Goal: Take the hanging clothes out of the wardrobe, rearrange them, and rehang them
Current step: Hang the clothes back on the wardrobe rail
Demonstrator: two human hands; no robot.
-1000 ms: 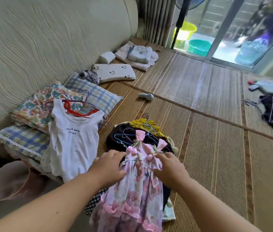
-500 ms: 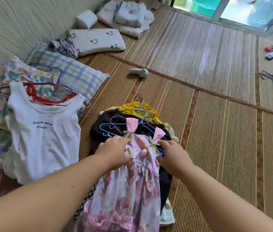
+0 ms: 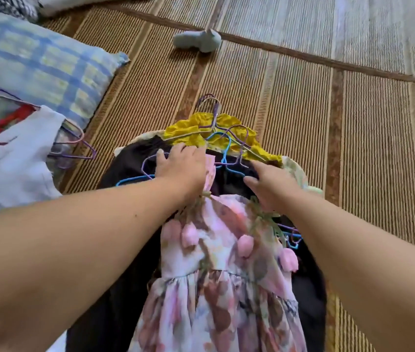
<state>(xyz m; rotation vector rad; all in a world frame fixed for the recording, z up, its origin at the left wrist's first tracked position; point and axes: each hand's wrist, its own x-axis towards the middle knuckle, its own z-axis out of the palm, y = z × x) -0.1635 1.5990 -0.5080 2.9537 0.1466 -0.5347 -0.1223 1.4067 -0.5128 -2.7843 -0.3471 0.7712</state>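
Observation:
A pink floral dress with small pink tulip decorations lies on top of a pile of clothes on the woven mat. Under it are a black garment and a yellow garment, with blue and purple wire hangers tangled at their necks. My left hand rests with straight fingers over the dress's left strap and the hanger wires. My right hand lies over the right strap, fingers stretched forward. Both straps are mostly hidden under my hands.
A white top on a red hanger lies to the left, with purple hangers beside it. A blue plaid pillow is behind it. A small grey object lies on the mat farther ahead.
The view has dropped and closed in on the pile. Both hands have slid forward from the dress's bodice to its straps and the hanger necks.

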